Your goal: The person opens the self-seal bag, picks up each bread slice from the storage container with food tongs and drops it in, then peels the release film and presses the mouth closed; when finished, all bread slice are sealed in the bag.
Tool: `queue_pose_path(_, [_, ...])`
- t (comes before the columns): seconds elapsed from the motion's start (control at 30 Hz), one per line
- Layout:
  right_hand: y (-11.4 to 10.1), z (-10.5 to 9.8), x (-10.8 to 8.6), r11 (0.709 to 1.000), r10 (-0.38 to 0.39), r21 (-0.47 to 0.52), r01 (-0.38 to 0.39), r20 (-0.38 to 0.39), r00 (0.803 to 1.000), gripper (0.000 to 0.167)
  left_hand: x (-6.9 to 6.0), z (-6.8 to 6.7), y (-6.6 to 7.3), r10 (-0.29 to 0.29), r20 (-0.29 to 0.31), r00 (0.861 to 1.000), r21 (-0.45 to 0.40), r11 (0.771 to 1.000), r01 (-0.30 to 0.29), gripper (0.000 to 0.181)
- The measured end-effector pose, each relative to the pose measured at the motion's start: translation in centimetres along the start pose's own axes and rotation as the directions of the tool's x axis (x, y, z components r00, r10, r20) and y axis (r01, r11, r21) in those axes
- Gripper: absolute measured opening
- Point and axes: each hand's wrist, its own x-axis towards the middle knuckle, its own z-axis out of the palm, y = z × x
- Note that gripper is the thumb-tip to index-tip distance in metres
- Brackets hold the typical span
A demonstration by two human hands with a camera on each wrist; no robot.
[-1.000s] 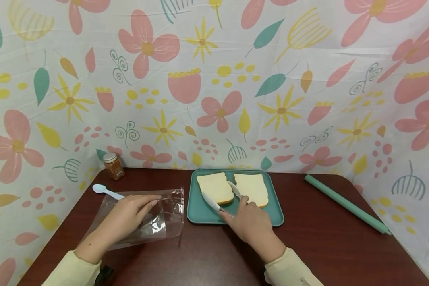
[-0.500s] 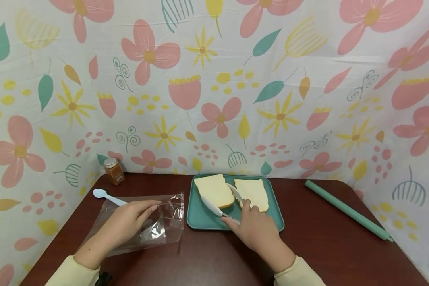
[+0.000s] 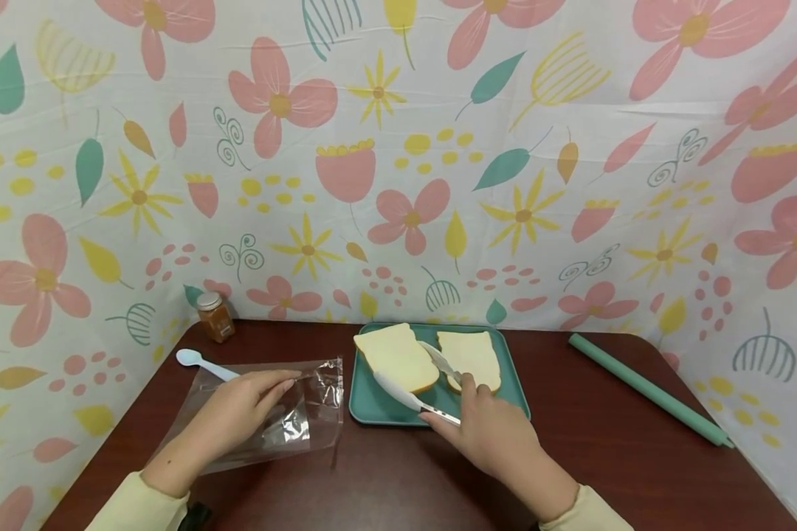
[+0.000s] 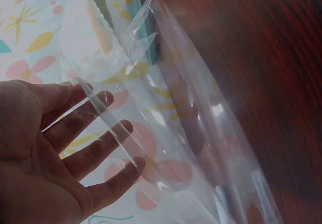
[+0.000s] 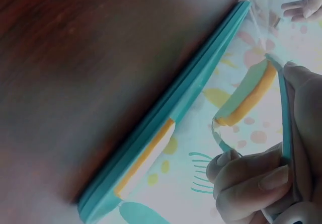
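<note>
My right hand (image 3: 498,435) (image 5: 256,183) grips metal tongs with pale tips (image 3: 398,391) (image 5: 286,113). Between the tips is a bread slice (image 3: 395,355) (image 5: 249,95), raised above the teal tray (image 3: 398,422) (image 5: 201,83) in the right wrist view. A second slice (image 3: 471,355) (image 5: 146,158) lies on the tray's right side. To the left, my left hand (image 3: 229,413) (image 4: 65,148) pinches the edge of a clear plastic bag (image 3: 322,420) (image 4: 211,133) between thumb and fingers, the other fingers spread along the film.
A light blue spoon (image 3: 202,361) lies at the left, partly beside the bag and my left hand. Behind it stands a jar (image 3: 215,318) with a silvery lid. A long green roll (image 3: 651,391) lies slanted at the right. A patterned cloth (image 3: 412,147) rises behind the table.
The gripped slice has risen off the tray and tilted, shifting a little left. My right hand has moved slightly right and down in view with the tongs. My left hand has stayed on the bag.
</note>
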Motion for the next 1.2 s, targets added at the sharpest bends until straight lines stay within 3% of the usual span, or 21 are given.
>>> queue_pose_path(0.47, [1.1, -1.4, -1.9, 0.998, -0.061, -0.006, 0.061, -0.023, 0.998, 0.104, 0.2, 0.0, -0.1, 0.009, -0.006, 1.000, -0.001, 1.000, -0.009, 0.029])
queue_pose_path(0.9, [2.7, -1.7, -2.7, 0.986, -0.168, -0.039, 0.165, -0.114, 0.979, 0.097, 0.2, 0.0, 0.0, 0.005, -0.009, 1.000, 0.013, 1.000, -0.004, 0.028])
queue_pose_path(1.03, [3.4, -1.3, -2.7, 0.963, -0.264, -0.095, 0.251, -0.171, 0.949, 0.095, 0.2, -0.1, 0.2, -0.001, 0.000, 1.000, 0.013, 1.000, 0.001, 0.029])
queue_pose_path(1.2, [4.5, -0.9, -2.2, 0.920, -0.385, -0.178, 0.351, -0.227, 0.895, 0.094, 0.2, -0.1, 0.3, -0.007, 0.006, 1.000, 0.012, 1.000, 0.007, 0.029])
